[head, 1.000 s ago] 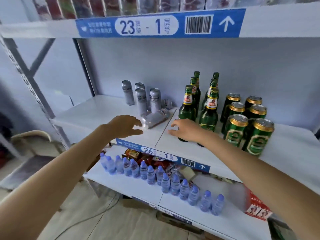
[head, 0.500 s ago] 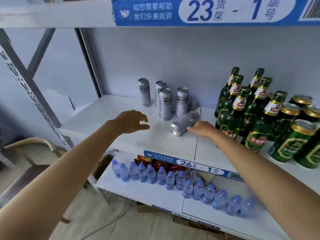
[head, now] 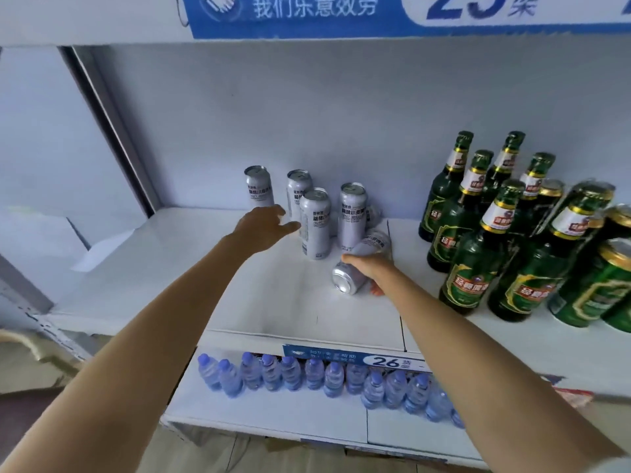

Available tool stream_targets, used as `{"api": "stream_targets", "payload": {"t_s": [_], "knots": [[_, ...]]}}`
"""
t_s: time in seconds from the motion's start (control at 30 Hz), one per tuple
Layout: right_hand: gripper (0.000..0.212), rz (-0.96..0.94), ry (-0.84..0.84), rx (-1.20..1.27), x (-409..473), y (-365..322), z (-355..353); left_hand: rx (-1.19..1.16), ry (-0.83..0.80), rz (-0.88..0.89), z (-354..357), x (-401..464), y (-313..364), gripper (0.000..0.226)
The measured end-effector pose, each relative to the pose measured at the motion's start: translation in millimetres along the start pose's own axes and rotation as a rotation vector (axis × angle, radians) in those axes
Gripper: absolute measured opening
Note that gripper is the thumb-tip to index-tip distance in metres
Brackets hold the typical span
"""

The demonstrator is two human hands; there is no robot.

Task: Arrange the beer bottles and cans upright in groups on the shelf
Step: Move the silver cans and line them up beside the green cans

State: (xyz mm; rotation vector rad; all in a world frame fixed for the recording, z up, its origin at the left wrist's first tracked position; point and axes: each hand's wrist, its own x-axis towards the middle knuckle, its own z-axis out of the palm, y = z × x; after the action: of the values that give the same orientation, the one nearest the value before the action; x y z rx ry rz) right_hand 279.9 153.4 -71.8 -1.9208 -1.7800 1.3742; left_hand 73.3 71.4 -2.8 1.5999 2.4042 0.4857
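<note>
Sideways: silver can (head: 362,264) lying, right hand (head: 370,268) gripping it.

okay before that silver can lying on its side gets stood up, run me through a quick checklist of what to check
1. Right hand wrapped on the fallen silver can: ok.
2. Can upright: not ok, on its side.
3. Bare shelf in front to stand it on: ok.
4. Left hand free: ok, open, right beside the upright silver cans.
5. Green bottles clear of the right arm: cannot tell, they stand close.
</note>
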Motion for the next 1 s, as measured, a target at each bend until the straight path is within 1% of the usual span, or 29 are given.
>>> {"api": "stream_targets", "payload": {"t_s": [0.1,0.13,0.23,0.3,0.43,0.5,0.6,0.63,0.77,0.87,0.9,0.93,1.0], "knots": [[0.056,0.055,-0.006,0.160,8,-8,10,-0.213,-0.001,-0.004,3,31,13,0.074],[0.049,0.071,-0.018,0.206,12,-7,12,-0.255,-0.008,0.012,5,38,17,0.076],[0.032,0.164,-0.049,0.294,13,-6,10,-0.284,-0.023,0.069,16,59,26,0.072],[0.022,0.219,-0.108,0.389,5,-3,4,-0.275,-0.017,0.057,26,67,32,0.077],[0.034,0.241,-0.154,0.501,-8,15,-5,-0.183,0.049,0.023,38,71,43,0.089],[0.028,0.213,-0.134,0.519,-13,25,-9,-0.195,0.086,0.022,40,73,42,0.089],[0.026,0.143,-0.119,0.512,-28,34,-12,-0.212,0.090,0.051,40,72,38,0.085],[0.027,0.113,-0.110,0.512,-32,37,-13,-0.225,0.089,0.062,39,70,35,0.083],[0.047,-0.079,-0.028,0.518,-44,51,-8,-0.309,0.047,0.117,34,59,22,0.069],[0.053,-0.246,0.060,0.462,-56,68,-9,-0.352,0.023,0.177,30,44,18,0.054],[0.056,-0.287,0.081,0.466,-60,75,-11,-0.368,0.013,0.195,28,37,19,0.051],[0.060,-0.324,0.101,0.483,-66,83,-13,-0.385,0.002,0.201,26,28,23,0.054],[0.066,-0.374,0.146,0.522,-75,97,-16,-0.386,-0.012,0.211,17,14,30,0.069]]}}
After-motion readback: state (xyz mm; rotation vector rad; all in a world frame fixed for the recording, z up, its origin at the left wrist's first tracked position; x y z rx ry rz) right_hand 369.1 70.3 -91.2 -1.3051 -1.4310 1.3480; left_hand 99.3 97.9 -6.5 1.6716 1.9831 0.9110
